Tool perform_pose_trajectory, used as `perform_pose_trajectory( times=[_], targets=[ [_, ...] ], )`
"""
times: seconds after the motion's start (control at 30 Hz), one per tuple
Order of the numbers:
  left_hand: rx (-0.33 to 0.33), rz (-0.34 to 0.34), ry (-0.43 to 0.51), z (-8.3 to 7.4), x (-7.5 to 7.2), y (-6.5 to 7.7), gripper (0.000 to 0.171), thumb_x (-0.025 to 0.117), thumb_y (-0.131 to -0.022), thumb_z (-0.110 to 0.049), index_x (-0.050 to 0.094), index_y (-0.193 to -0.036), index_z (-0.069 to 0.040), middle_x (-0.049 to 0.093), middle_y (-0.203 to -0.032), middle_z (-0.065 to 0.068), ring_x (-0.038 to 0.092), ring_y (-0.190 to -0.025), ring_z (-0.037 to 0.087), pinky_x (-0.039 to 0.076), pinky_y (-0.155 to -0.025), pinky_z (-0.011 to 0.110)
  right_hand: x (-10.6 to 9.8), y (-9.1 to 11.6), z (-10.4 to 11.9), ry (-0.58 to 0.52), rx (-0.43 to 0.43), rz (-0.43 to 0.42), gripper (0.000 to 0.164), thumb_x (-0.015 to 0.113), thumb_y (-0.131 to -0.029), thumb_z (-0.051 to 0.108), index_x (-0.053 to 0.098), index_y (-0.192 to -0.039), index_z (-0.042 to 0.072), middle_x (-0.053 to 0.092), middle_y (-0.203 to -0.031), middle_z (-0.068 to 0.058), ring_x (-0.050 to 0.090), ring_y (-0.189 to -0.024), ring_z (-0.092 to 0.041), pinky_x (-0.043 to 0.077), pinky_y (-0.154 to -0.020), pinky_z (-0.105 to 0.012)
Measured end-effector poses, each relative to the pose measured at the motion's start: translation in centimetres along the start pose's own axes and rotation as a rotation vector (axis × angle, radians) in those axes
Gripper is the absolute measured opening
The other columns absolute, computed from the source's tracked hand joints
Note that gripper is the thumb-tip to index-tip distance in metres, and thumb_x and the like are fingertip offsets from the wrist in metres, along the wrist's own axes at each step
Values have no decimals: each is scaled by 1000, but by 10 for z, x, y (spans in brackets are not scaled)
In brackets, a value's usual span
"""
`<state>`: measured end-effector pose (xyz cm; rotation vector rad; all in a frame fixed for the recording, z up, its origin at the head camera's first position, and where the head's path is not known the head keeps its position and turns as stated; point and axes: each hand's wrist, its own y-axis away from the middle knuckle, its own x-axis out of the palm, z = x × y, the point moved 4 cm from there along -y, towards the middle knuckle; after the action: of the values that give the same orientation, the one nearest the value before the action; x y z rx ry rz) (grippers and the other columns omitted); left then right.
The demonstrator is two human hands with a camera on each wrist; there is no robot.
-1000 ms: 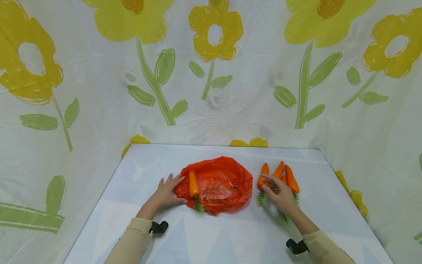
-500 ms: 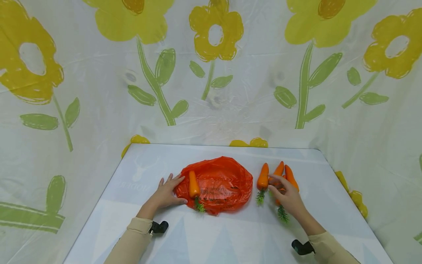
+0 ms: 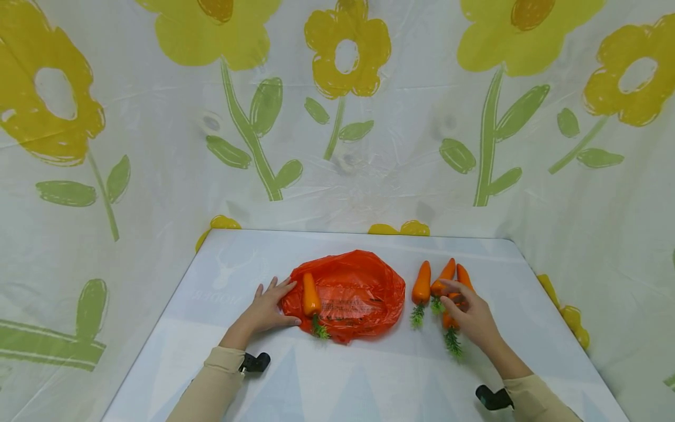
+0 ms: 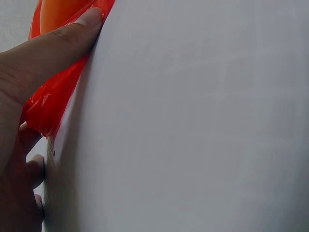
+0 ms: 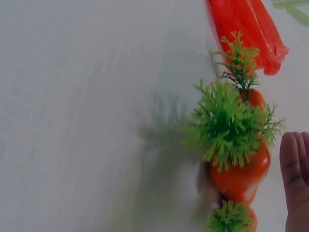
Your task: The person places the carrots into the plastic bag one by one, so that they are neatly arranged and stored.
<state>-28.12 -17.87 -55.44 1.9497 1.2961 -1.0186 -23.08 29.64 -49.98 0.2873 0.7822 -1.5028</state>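
Observation:
My left hand [image 3: 266, 308] rests with spread fingers on the left edge of a red plastic bag [image 3: 364, 293]. In the left wrist view its thumb [image 4: 58, 46] lies straight along the red plastic. A carrot [image 3: 310, 296] with a green leafy top lies on the bag's left part. My right hand [image 3: 471, 316] hovers over a group of carrots right of the bag, fingers loosely bent and holding nothing. The leftmost carrot [image 3: 420, 284] lies a little apart; another [image 3: 445, 276] is beside it. The hand partly hides the others. In the right wrist view, straight fingertips [image 5: 290, 157] sit beside a carrot [image 5: 239, 176].
The bag and carrots lie on a pale table [image 3: 337, 381] with a faint printed pattern. A white curtain [image 3: 401, 146] with yellow flowers surrounds its back and sides. Each wrist wears a small black camera [image 3: 255, 362].
My right hand has moved right, from over the leftmost carrot to the carrots beside it, uncovering the leftmost one and its neighbour. My left hand, the bag and the carrot on it have stayed put.

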Motion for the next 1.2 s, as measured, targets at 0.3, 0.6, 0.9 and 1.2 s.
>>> perform_pose_trajectory(
  times=[0.3, 0.6, 0.9, 1.2],
  targets=[
    [-10, -2, 0, 1, 2, -1, 99, 86, -76, -49, 42, -156, -11, 32, -165, 12, 11, -154, 44, -3, -119, 68, -10, 2, -12, 58, 25, -38, 40, 65, -102, 21, 60, -139, 11, 66, -111, -7, 57, -81, -9, 52, -67, -23],
    [-15, -5, 3, -1, 0, -1, 99, 87, -76, -48, 42, -156, -11, 32, -165, 10, 11, -154, 44, -4, -119, 67, -23, 3, -27, 82, 68, -67, 40, 65, -102, 23, 60, -139, 8, 66, -118, -11, 56, -88, 1, 50, -73, -14],
    [-9, -12, 10, -3, 0, 0, 98, 87, -76, -47, 42, -156, -11, 33, -164, 11, 11, -154, 44, -4, -119, 67, -37, 0, -34, 130, 85, -93, 42, 62, -103, 26, 59, -140, 7, 65, -119, -17, 53, -88, 5, 45, -75, -6],
    [-5, -10, 10, -3, -1, 1, 98, 87, -77, -47, 42, -156, -11, 32, -164, 11, 11, -154, 44, -4, -119, 67, -43, -2, -49, 189, 136, -57, 47, 65, -102, 26, 57, -142, 3, 59, -116, -18, 56, -92, -19, 49, -73, -20]
  ],
)
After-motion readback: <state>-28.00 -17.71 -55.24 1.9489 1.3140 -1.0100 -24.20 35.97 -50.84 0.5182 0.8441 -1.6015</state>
